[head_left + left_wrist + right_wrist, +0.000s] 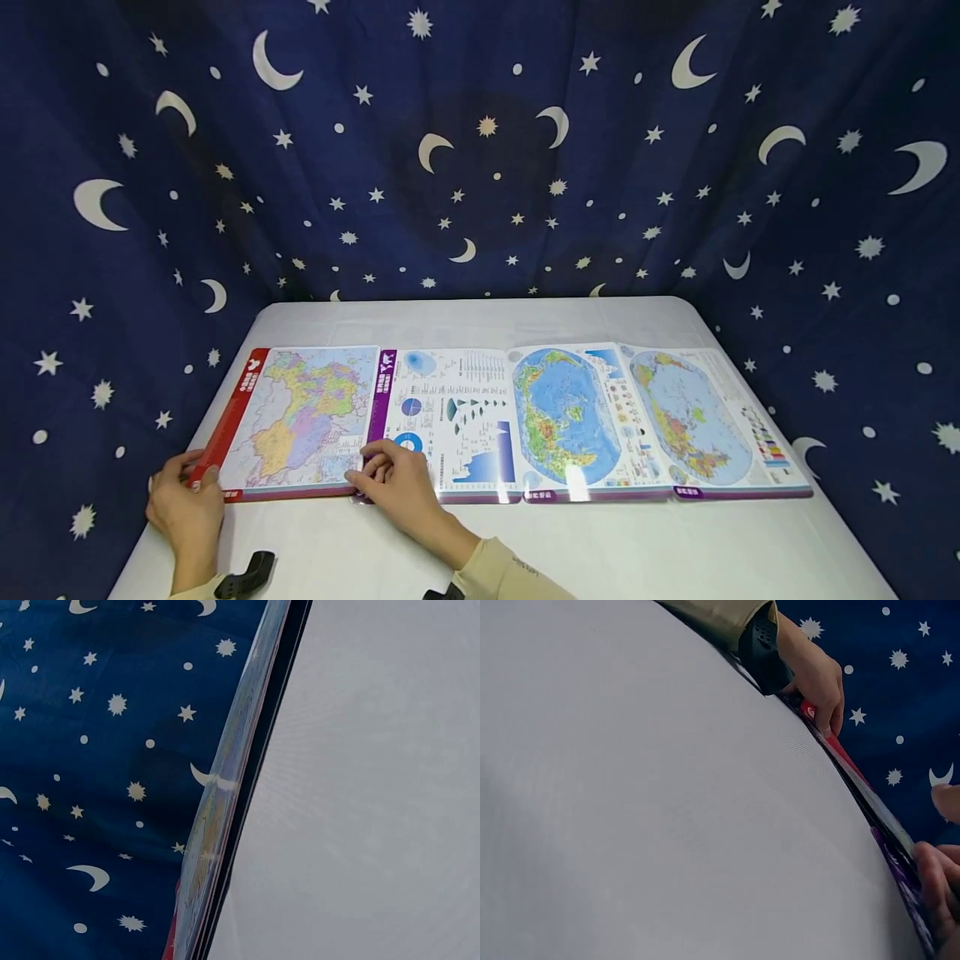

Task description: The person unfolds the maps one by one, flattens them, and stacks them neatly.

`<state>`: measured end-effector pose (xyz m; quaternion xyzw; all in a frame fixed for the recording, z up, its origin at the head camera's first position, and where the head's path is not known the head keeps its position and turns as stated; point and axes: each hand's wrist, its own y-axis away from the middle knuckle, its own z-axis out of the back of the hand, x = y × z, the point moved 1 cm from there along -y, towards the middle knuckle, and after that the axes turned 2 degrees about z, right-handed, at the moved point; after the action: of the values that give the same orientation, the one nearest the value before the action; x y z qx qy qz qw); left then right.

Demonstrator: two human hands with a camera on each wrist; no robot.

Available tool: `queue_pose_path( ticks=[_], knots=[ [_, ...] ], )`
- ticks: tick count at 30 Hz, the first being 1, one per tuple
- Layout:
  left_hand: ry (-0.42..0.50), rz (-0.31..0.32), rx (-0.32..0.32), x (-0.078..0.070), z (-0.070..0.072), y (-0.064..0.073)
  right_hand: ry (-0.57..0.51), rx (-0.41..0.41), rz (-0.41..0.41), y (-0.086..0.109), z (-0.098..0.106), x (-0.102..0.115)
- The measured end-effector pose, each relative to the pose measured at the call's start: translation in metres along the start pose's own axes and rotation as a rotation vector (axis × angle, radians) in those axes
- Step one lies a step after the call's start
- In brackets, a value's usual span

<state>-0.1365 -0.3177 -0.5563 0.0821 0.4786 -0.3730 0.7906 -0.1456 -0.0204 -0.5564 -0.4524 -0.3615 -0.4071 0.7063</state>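
Observation:
A red-bordered map (307, 417) with coloured regions lies at the left of the white table. My left hand (183, 504) grips its lower left corner, thumb on top and the other fingers around the outer edge. At the map's lower right corner, my right hand (405, 492) pinches the edge between thumb and bent fingers. Beside it, a purple-bordered folding map (480, 417) spreads to the right in several panels. The left wrist view shows the red-bordered map (217, 802) edge-on with layers beneath. In the right wrist view, the right fingers (930, 877) are at the edge.
The white table (495, 321) carries both maps, with its surface showing behind and in front of them. A dark blue curtain (480, 83) with moons and stars surrounds the table at the back and sides. Black straps (251, 571) sit at the sleeves.

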Motion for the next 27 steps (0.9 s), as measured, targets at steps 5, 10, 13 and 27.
queue_pose_path(
  ticks=[5, 10, 13, 27],
  knots=[
    [-0.002, -0.014, 0.003, 0.0000, -0.0005, -0.0002, 0.185, -0.058, 0.014, -0.0001, -0.0024, -0.0003],
    [-0.004, -0.002, 0.008, -0.0001, -0.0001, -0.0005, 0.385, -0.017, 0.037, 0.0046, -0.0037, 0.0039],
    [-0.004, 0.013, 0.014, 0.0008, 0.0004, -0.0012, 0.384, -0.027, 0.090, 0.0045, -0.0047, 0.0045],
    [-0.008, 0.046, 0.027, -0.0007, 0.0017, 0.0005, -0.430, 0.100, -0.272, -0.0026, -0.0026, 0.0026]
  ],
)
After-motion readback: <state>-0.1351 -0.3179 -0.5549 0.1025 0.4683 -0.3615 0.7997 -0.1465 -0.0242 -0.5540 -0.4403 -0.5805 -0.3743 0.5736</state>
